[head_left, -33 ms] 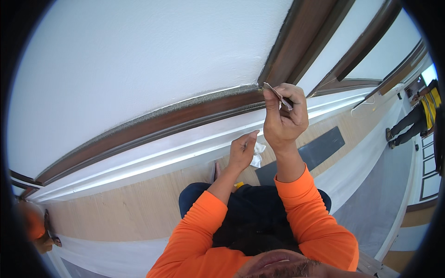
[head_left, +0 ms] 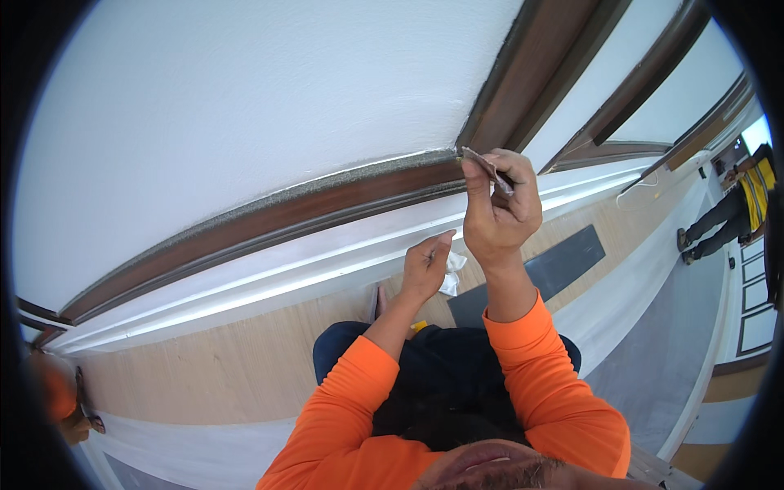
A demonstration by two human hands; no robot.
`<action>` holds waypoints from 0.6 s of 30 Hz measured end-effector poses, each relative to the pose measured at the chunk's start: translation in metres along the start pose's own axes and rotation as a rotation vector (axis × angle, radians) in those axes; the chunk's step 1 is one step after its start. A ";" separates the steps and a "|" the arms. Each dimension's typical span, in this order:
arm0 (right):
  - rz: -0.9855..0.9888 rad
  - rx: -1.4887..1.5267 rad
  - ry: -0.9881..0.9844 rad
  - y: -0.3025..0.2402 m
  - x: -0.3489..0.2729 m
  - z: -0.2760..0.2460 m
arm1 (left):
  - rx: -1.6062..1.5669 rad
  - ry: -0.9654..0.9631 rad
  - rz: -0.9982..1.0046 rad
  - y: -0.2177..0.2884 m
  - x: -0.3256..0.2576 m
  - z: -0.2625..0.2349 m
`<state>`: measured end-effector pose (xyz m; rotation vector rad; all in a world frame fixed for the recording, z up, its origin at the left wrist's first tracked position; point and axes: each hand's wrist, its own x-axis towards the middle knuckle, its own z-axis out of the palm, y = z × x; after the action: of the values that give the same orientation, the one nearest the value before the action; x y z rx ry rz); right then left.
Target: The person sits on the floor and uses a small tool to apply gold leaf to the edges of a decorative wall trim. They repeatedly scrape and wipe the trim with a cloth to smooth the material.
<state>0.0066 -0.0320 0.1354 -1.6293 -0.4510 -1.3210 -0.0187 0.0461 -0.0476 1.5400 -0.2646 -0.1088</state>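
Observation:
My right hand [head_left: 505, 214] is raised at the corner of the brown wooden frame [head_left: 367, 189]. Pinched between its thumb and fingers is a small folded piece of brownish-grey sheet that looks like sandpaper [head_left: 487, 170]. One end of the sheet lies by the corner where the frame meets the white panel [head_left: 269, 90]; whether it touches cannot be made out. Lower and to the left, my left hand [head_left: 426, 268] is closed, thumb and forefinger together, near the white ledge. What it holds, if anything, is too small to tell. A crumpled white thing [head_left: 454, 273] shows beside it.
Below the frame runs a white ledge [head_left: 245, 287]. A dark grey flat board [head_left: 563, 263] lies on the light wood floor [head_left: 204, 367] at my right. A person in a yellow vest [head_left: 758, 192] stands far right; part of someone in orange [head_left: 59, 392] shows far left.
The folded sheet in my right hand has tilted slightly, its upper face showing more. Otherwise both hands keep nearly the same place.

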 end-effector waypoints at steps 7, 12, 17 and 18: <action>-0.105 -0.191 -0.087 -0.001 0.002 -0.004 | -0.016 0.026 0.043 0.004 0.003 0.000; -0.143 -0.202 -0.106 -0.015 0.008 -0.006 | -0.036 0.034 0.070 -0.001 0.003 0.000; -0.174 -0.245 -0.163 -0.009 0.008 -0.011 | 0.251 -0.271 -0.202 0.013 0.002 -0.005; -0.122 -0.254 -0.171 -0.010 0.006 -0.013 | 0.383 -0.295 -0.140 0.003 0.001 -0.002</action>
<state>-0.0059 -0.0402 0.1450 -1.9623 -0.5084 -1.3779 -0.0175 0.0484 -0.0444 1.9234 -0.4291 -0.4169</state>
